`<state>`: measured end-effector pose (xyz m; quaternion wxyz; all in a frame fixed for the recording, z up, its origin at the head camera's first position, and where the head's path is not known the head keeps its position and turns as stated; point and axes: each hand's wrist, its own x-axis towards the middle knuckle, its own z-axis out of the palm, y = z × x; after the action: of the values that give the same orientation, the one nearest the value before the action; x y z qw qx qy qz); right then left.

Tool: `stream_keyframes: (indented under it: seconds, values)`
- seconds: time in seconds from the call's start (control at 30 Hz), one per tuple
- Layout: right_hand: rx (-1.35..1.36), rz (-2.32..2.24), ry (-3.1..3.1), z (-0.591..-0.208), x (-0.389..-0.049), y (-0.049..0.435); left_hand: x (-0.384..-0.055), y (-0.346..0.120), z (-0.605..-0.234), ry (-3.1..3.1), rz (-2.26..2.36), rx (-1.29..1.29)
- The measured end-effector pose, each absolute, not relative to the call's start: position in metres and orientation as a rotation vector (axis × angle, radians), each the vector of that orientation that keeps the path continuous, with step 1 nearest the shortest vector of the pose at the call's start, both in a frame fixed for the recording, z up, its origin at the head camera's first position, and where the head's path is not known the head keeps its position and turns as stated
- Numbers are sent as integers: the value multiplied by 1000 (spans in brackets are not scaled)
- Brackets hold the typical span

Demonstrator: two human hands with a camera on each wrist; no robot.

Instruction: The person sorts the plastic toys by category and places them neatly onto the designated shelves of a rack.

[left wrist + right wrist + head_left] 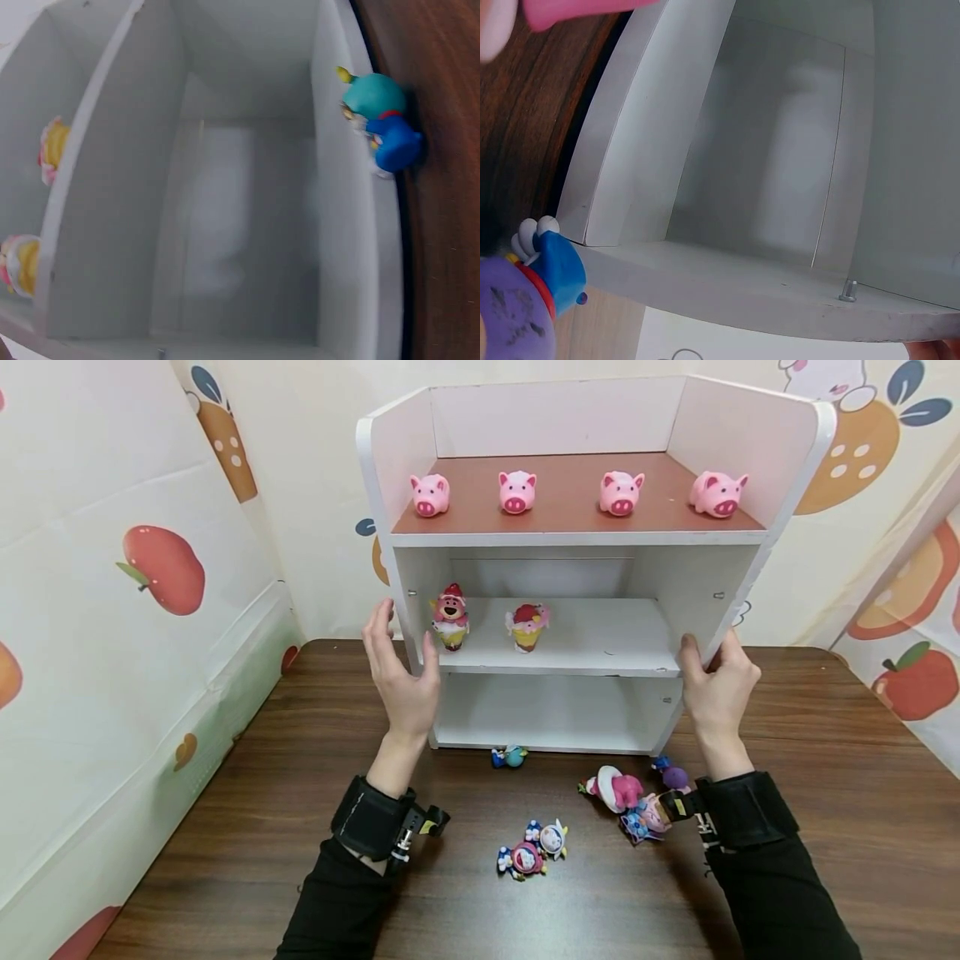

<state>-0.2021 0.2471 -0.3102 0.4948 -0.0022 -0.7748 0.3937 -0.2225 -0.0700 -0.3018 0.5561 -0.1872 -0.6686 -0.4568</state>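
A white shelf unit point(555, 672) with a brown top board stands on the wooden table. My right hand point(718, 689) grips its right side panel, thumb inside and fingers outside; fingertips show at the lower corner of the right wrist view. At the left panel, my left hand point(405, 681) is spread with fingers outside and thumb in front; whether it touches is unclear. On the middle shelf stand a red-hatted bear figurine point(452, 618) and a sundae-like figurine point(527, 627). Several pink pig figurines point(620, 493) line the top.
A teal-and-blue figurine point(379, 97) lies against the bottom front edge. Near my right wrist are a pink figurine with a white ring point(618, 789), a blue-clad figurine point(641, 822) and a purple-and-blue one point(517, 307). Two small figurines point(525, 858) lie nearer the front.
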Motion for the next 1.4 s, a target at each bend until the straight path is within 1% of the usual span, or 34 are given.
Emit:
stream_keyframes:
  seconds: [0.27,0.5,0.9,1.4]
  values:
    - [-8,958,-1876,-311,-202,246,-227,-73,-311,-1684,-1236,-430]
    - [0,970,-1873,-311,-203,246,-209,-68,-295,-1701,-1331,-435]
    - [14,982,-1867,-309,-202,246,-209,-68,-293,-1709,-1307,-432]
    - [151,943,-2092,-299,-181,258,-209,-68,-295,-1707,-1327,-432]
